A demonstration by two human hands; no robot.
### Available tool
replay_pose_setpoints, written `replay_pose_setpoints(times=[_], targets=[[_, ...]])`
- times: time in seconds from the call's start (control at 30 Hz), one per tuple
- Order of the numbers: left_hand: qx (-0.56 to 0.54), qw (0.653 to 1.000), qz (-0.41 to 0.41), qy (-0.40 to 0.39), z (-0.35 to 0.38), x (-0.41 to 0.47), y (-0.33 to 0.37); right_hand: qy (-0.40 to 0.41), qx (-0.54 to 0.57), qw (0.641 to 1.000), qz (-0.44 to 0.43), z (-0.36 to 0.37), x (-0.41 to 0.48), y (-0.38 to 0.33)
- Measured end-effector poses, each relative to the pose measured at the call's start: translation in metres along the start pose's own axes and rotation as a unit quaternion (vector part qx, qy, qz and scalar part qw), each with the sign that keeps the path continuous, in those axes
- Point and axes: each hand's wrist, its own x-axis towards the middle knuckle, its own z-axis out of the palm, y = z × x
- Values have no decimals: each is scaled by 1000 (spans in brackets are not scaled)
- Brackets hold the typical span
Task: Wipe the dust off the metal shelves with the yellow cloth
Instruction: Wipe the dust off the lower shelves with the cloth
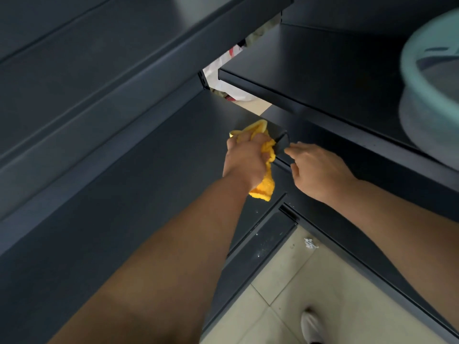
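Observation:
My left hand [244, 158] is closed around the bunched yellow cloth [265, 184] and presses it against the far corner of the dark metal lower shelf [139, 175]. Part of the cloth sticks out beyond my knuckles and part hangs below my wrist. My right hand [320, 170] rests with spread fingers on the front edge of the neighbouring dark shelf [323, 78], its fingertips beside a small black bracket [283, 144] at the corner where the two units meet.
A pale green plastic basin [429, 78] stands on the right shelf. White plastic bags [228, 70] lie behind the gap between the units. An upper shelf [99, 45] overhangs at left. Beige floor tiles [310, 294] with a white scrap and my shoe [311, 326] are below.

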Motion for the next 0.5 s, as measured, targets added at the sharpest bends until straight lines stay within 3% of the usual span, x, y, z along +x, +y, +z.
replay_pose_setpoints(times=[0.33, 0.5], targets=[[103, 983, 142, 54, 39, -111, -39, -65, -5, 996, 53, 37, -78, -27], [68, 986, 147, -31, 63, -142, -61, -81, 8, 994, 68, 69, -96, -30]])
